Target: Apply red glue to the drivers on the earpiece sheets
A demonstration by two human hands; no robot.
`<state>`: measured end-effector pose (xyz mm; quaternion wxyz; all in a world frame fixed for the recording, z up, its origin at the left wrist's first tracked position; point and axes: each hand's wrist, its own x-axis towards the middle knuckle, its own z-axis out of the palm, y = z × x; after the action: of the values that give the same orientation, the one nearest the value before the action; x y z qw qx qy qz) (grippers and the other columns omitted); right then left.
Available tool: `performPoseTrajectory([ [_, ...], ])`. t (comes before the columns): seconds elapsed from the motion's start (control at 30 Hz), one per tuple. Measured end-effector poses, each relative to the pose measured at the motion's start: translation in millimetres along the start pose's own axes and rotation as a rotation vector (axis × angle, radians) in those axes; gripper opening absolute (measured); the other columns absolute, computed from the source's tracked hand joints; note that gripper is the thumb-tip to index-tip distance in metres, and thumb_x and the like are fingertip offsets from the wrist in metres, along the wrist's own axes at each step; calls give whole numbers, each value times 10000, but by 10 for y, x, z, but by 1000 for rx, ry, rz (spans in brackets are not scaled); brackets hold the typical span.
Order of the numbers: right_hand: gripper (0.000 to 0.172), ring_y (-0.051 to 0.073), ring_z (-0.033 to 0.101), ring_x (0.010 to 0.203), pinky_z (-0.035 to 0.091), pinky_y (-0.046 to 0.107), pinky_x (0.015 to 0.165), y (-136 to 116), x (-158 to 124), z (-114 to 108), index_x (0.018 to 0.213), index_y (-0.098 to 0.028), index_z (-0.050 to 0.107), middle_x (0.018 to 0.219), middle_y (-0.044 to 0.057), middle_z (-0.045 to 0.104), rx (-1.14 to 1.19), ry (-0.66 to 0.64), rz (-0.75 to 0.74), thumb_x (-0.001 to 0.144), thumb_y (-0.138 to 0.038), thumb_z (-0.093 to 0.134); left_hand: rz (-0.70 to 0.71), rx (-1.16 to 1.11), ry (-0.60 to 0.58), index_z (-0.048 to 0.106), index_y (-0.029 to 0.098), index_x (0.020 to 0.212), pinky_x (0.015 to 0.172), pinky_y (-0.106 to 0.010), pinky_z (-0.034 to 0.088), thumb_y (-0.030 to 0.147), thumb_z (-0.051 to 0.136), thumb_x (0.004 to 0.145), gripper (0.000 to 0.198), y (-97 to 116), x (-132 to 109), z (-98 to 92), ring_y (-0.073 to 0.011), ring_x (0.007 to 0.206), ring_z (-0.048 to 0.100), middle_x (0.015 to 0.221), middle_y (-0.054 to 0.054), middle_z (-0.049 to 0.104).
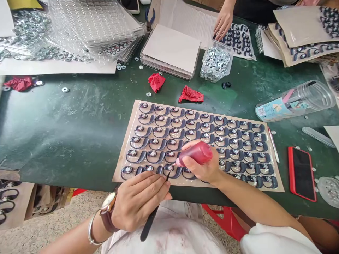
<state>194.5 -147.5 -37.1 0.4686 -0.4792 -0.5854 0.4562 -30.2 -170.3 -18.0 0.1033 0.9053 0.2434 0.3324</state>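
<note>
A tan tray [275, 178] lies on the green table, filled with rows of several dark curved ear-hook parts [238, 144] with round metal centres. My right hand [203, 167] is closed round a small red squeeze bottle [197, 153], its nozzle pointing left and down at the tray's front rows. My left hand [140, 201] pinches a thin black stick [152, 215] whose tip touches a part in the front row. A watch and a bracelet sit on my left wrist.
Another person's hand [224, 21] rests on a sheet of parts at the far side. A clear tub of metal washers [215, 63], stacked blister trays [95, 24], red rags [156, 82], a lying clear jar [296, 100] and a red phone [302, 173] surround the tray.
</note>
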Motion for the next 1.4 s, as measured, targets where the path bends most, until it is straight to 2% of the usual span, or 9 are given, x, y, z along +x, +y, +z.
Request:
performPoseTrajectory([
  [0.17,255,159,678,596,578,279,587,-15,25,27,926,-198,633,692,21,710,-117,-45,-98,765,-356,752,2,5,-9,685,71,1004,826,-331,600,139,642,877,151,23,-13,33,-197,892,721,929,-84,752],
  [0.3,215,126,655,547,555,233,544,-45,45,26,898,-207,644,670,-8,692,-207,-28,-247,761,-328,757,-14,-15,-6,689,54,1005,845,-355,591,123,661,856,166,45,-30,43,-212,909,716,942,-97,748],
  [0.4,187,136,670,579,556,241,546,-52,57,28,878,-203,652,720,13,705,-262,3,-289,780,-336,738,-21,-23,-8,689,58,1011,854,-352,581,117,664,852,171,49,-25,33,-208,903,714,943,-94,747],
  [0.5,178,149,676,596,563,264,572,-31,45,26,859,-193,657,737,34,710,-279,14,-237,792,-344,725,-20,-28,-22,688,54,1014,853,-351,577,115,676,843,182,46,-20,26,-212,904,714,944,-98,744],
  [0.67,225,170,680,605,570,303,592,-3,10,10,910,-187,626,706,38,711,-179,38,-170,794,-357,718,-44,-31,-12,691,58,1012,862,-352,570,114,673,845,177,51,-20,39,-206,914,711,946,-92,746],
  [0.8,158,165,668,593,575,323,643,-24,30,24,856,-195,617,651,18,686,-194,19,-91,826,-337,681,-53,-36,-7,691,59,1016,865,-347,564,101,669,844,179,46,-25,51,-198,907,710,933,-87,746],
  [1.0,185,145,641,579,558,293,605,-43,69,36,792,-200,629,661,12,679,-240,42,-127,801,-370,702,-53,-61,-22,690,56,1042,879,-352,556,89,697,815,229,26,-56,45,-205,949,697,964,-91,741],
  [1.23,229,122,603,527,531,257,556,-72,42,-27,687,-182,618,590,7,646,-272,11,-49,839,-347,664,-130,-135,4,693,62,972,813,-333,561,49,680,806,167,2,63,23,-176,851,694,900,-84,736],
  [1.4,245,135,617,542,529,266,548,-63,39,-16,660,-187,587,607,17,648,-256,79,-97,812,-353,684,-193,-237,22,672,86,976,780,-314,562,10,656,795,197,-46,120,-1,-163,826,694,881,-66,737],
])
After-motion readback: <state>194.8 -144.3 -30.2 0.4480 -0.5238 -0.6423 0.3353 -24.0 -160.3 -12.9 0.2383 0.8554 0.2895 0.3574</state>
